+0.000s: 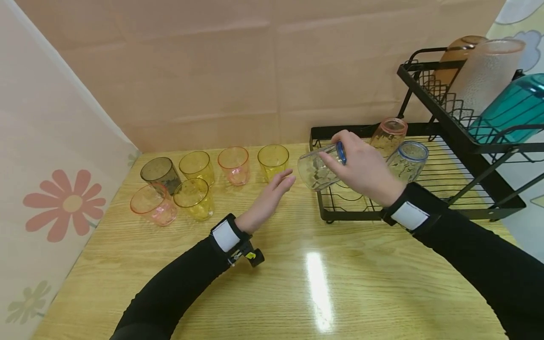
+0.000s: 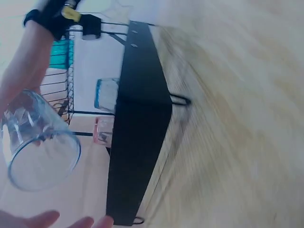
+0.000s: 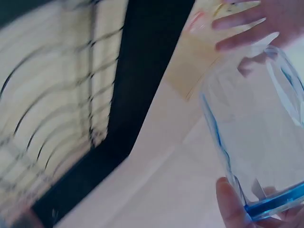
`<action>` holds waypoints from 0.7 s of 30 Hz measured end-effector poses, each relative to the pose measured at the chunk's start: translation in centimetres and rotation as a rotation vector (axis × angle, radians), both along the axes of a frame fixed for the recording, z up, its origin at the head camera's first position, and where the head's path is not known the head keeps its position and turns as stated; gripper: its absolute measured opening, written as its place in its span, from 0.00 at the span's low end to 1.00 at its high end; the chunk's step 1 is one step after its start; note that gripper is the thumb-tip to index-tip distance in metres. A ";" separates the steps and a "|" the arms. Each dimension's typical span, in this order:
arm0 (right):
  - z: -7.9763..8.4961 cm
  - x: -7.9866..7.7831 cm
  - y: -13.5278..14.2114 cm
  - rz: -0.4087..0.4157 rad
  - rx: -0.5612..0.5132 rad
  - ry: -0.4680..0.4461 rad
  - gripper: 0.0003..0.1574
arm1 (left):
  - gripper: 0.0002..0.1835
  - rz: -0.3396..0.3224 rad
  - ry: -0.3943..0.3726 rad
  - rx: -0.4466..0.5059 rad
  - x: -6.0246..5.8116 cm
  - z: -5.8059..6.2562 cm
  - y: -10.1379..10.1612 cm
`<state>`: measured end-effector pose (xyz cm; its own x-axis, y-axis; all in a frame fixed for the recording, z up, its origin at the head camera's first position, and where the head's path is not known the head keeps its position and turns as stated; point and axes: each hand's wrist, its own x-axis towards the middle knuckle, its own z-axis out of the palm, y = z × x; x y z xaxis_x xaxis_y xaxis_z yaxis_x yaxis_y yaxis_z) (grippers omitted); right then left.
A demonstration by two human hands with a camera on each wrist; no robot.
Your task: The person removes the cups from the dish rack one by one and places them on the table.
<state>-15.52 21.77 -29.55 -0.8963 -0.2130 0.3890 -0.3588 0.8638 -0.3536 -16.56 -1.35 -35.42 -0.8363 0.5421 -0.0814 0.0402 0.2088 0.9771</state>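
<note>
My right hand (image 1: 361, 165) grips a clear faceted glass (image 1: 318, 167) by its blue-tinted end, over the left front part of the black dish rack (image 1: 352, 216). The glass is tipped on its side, its other end pointing left toward my left hand (image 1: 267, 198). That left hand holds nothing; its fingers are extended, a short way from the glass. In the left wrist view, the glass's round rim (image 2: 45, 190) faces the left fingers. From the right wrist, the left hand's spread fingers (image 3: 237, 42) show behind the clear glass wall.
Several yellow, pink and grey tumblers (image 1: 197, 191) stand on the wooden table at left. In the lower rack, a pink-tinted glass (image 1: 391, 134) and a blue-tinted glass (image 1: 408, 160) stand upside down. An upper rack tier (image 1: 446, 111) holds amber, clear and teal vessels above the right side.
</note>
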 end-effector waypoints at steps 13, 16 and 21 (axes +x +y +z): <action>-2.8 -1.6 -4.4 0.069 -0.343 -0.060 0.32 | 0.41 0.331 -0.223 0.347 0.3 0.5 -1.5; -3.2 -1.9 -5.6 0.106 -0.415 -0.034 0.33 | 0.41 0.395 -0.226 0.376 0.4 1.0 -1.5; -3.8 -2.0 -7.6 0.159 -0.492 0.004 0.42 | 0.41 0.480 -0.217 0.409 0.4 1.9 -1.6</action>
